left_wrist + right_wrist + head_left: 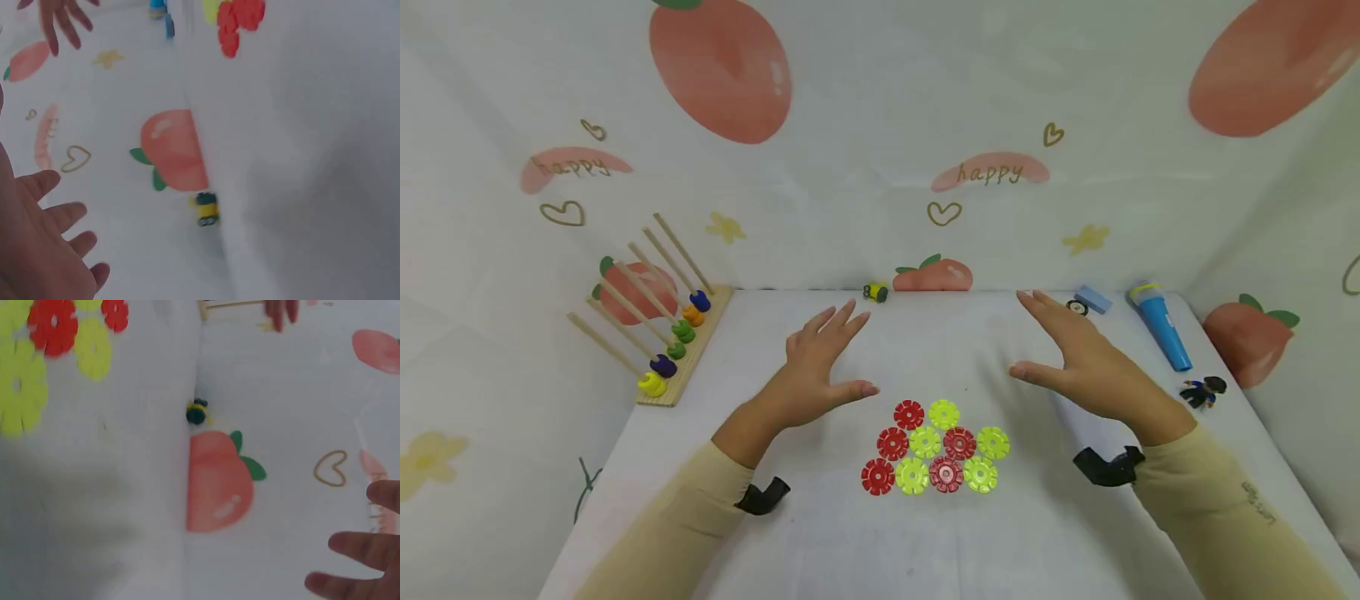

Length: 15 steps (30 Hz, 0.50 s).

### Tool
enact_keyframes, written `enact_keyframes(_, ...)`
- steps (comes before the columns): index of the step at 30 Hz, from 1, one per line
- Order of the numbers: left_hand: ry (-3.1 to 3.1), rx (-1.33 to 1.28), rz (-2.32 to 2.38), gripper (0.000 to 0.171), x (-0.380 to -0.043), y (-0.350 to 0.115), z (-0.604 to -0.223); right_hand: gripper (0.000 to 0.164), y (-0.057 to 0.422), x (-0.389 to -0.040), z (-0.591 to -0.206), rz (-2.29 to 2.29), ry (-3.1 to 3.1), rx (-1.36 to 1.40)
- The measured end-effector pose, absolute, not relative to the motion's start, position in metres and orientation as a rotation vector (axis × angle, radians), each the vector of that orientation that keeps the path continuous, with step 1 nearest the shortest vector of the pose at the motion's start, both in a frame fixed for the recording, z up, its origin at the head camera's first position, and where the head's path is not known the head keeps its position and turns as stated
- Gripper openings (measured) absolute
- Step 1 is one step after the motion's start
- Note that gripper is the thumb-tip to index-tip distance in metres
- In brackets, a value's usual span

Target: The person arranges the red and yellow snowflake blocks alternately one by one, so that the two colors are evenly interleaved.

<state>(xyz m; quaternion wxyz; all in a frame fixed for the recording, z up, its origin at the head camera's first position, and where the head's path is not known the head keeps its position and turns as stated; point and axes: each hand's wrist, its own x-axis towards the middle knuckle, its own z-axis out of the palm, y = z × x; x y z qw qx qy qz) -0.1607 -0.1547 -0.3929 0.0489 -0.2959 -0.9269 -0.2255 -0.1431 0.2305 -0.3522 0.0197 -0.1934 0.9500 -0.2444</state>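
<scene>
Your left hand [816, 367] and your right hand [1078, 362] both hover flat above the table, fingers straight and spread, holding nothing. The cluster of red and yellow-green plastic snowflake discs [934, 452] lies on the white tablecloth [850, 533] nearer to you than either hand, between the two and apart from both; your left thumb is the closest part to it. The discs lie flat, edges touching, in three rows.

The table and the walls behind and beside it are draped in white cloth printed with peaches, hearts and the word "happy". At the back edge, near the middle, lies a small yellow and dark toy figure [876, 292], also seen from both wrist views [206, 209] [197, 412].

At the far left stands a wooden peg rack [688, 354], its slanted rods carrying coloured rings low down. Beyond your right hand lie a pale blue block [1092, 299], a blue toy microphone [1161, 326] and a small dark figure [1203, 391].
</scene>
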Motion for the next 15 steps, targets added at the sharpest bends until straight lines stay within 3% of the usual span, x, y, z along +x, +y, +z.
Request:
enact_keyframes(4, -2.884, -0.792, -1.012, 0.081, -0.159, -0.148, -0.427, 0.088, 0.216, -0.148, -0.388, -1.061, 2.817, -0.569)
enact_keyframes(9, -2.891, -0.639, -1.34, 0.068, -0.151, -0.125, -0.472, 0.071, 0.191, -0.149, -0.437, -1.305, 2.634, -0.525)
enact_keyframes(15, -2.941, -0.599, -0.999, 0.052, -0.14, -0.096, -0.503, 0.047, 0.164, -0.144, -0.48, -1.178, 2.608, -0.495)
